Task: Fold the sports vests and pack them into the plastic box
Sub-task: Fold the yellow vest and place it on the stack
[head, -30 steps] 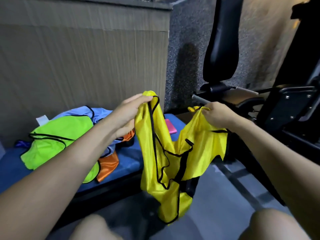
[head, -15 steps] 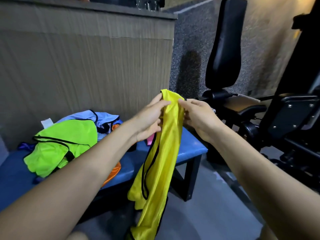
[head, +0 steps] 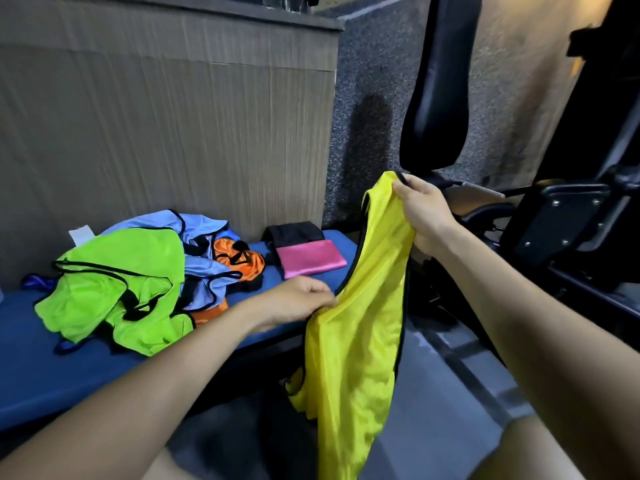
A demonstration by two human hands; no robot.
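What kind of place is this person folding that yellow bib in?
Most likely a gym or sports club. A black padded seat of what looks like an exercise machine stands to the right, a blue padded bench holds a heap of coloured training vests, and the floor looks rubbery.

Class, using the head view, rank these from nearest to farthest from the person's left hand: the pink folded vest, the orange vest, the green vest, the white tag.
From the left hand:
1. Pink folded vest, just beyond the hand on the blue bench.
2. Orange vest, to its left, in the pile.
3. Green vest, further left.
4. White tag, far left, by the wall.
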